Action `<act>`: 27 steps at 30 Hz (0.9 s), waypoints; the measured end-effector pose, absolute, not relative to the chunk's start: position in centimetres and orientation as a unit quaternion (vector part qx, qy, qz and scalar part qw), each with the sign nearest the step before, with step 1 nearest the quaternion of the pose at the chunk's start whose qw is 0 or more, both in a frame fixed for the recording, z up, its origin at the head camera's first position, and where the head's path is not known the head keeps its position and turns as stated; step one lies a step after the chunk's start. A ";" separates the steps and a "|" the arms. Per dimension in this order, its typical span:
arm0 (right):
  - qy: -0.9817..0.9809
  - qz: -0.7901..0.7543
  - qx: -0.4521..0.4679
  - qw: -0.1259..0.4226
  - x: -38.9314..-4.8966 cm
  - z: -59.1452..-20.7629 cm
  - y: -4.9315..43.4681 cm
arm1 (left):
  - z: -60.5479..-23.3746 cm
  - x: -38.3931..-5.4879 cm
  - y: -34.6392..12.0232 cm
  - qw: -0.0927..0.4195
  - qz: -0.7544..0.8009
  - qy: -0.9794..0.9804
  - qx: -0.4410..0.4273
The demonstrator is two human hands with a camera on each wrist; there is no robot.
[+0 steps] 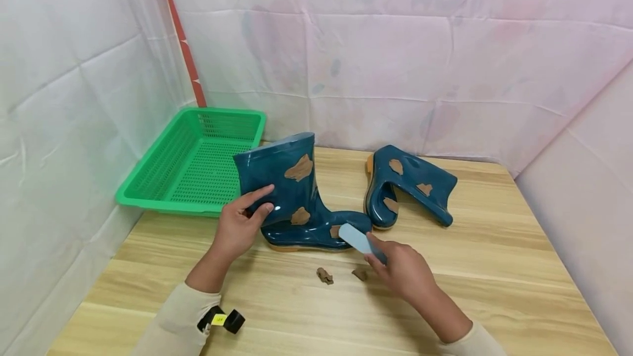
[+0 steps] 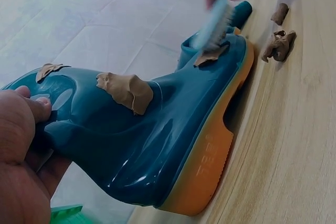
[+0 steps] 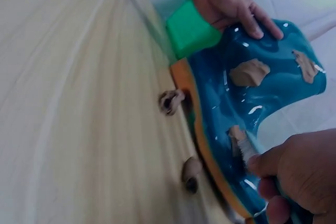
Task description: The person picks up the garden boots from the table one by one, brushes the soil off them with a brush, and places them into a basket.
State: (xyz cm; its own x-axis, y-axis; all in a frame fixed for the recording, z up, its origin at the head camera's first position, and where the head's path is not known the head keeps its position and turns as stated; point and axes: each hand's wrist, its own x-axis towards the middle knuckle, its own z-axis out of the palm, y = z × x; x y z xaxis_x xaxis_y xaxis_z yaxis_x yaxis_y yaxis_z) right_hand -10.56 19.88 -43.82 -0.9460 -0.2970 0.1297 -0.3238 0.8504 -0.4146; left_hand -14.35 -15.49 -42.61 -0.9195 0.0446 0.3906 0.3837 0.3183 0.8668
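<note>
A dark teal rain boot point(image 1: 277, 202) with an orange sole stands on the table, with brown clay-like patches on its shaft and foot. My left hand point(image 1: 242, 221) grips its shaft from the left, thumb and forefinger on the near side. My right hand point(image 1: 403, 268) holds a light blue scrubbing brush point(image 1: 356, 238), whose bristles show in the left wrist view. The brush meets a brown patch point(image 2: 210, 56) on the boot's foot, partly covering it. Two brown lumps, one crumpled point(image 1: 324, 276) and one smaller point(image 1: 359, 274), lie on the wood in front of the boot.
A second teal boot point(image 1: 420, 180), also with brown patches, lies on its side at the right, close to the first boot's toe. At the back left stands a green plastic basket point(image 1: 163, 205). White sheets point(image 1: 376, 70) hang behind the wooden table point(image 1: 494, 268).
</note>
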 end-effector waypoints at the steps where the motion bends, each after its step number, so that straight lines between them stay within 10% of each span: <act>1: -0.964 0.215 0.157 0.021 -10.5 -43.9 20.0 | -42.6 -14.3 -15.4 0.146 -0.571 -0.797 -0.135; 9: -0.972 0.201 0.124 -0.005 -9.9 -43.6 21.8 | -42.5 -14.3 -15.3 0.155 -0.575 -0.789 -0.149; 17: -0.952 0.226 0.183 0.094 -10.7 -43.7 20.5 | -42.5 -14.3 -15.5 0.159 -0.569 -0.794 -0.145; 27: -0.970 0.203 0.132 -0.008 -10.5 -44.0 20.9 | -42.9 -14.1 -15.5 0.150 -0.577 -0.791 -0.141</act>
